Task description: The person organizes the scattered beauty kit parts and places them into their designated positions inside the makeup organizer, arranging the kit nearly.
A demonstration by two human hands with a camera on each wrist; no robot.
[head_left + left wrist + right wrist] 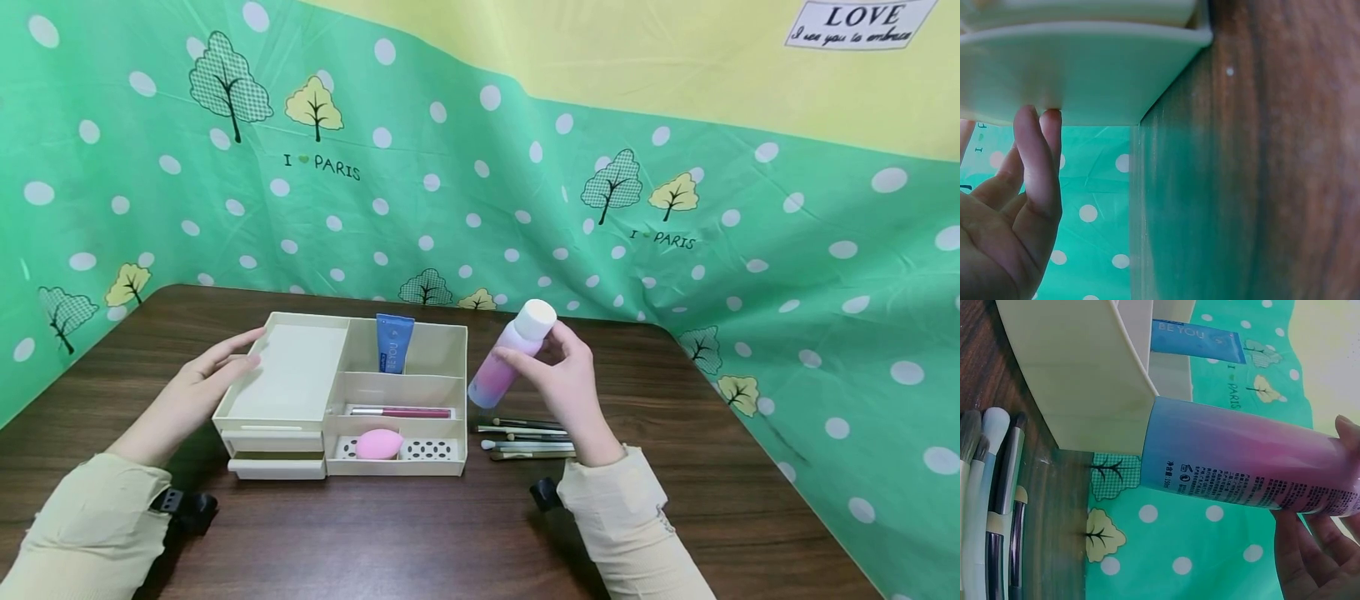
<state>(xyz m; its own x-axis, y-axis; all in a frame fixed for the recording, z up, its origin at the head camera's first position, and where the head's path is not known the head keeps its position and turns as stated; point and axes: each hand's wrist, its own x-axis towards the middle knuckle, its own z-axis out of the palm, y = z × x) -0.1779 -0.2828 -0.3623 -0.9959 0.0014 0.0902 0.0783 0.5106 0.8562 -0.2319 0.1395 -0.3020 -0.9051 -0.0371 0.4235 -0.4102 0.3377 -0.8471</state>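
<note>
My right hand (566,375) grips a pink-and-blue bottle (501,367) with a white cap, tilted beside the right wall of a cream desktop organizer (397,383). In the right wrist view, the bottle (1241,459) shows printed text, with fingers and thumb around its upper part. My left hand (206,383) rests at the organizer's left side; in the left wrist view its fingertips (1027,115) touch the outer wall. Inside the organizer, a blue tube (393,343) stands in the back compartment, a slim dark-pink tube (401,412) lies in the middle, and a pink makeup sponge (378,444) sits in front.
Several makeup brushes (525,442) lie on the dark wooden table (375,542) right of the organizer, under my right wrist. The organizer's lower left drawer (277,469) sticks out slightly. A green dotted curtain (480,167) hangs behind the table.
</note>
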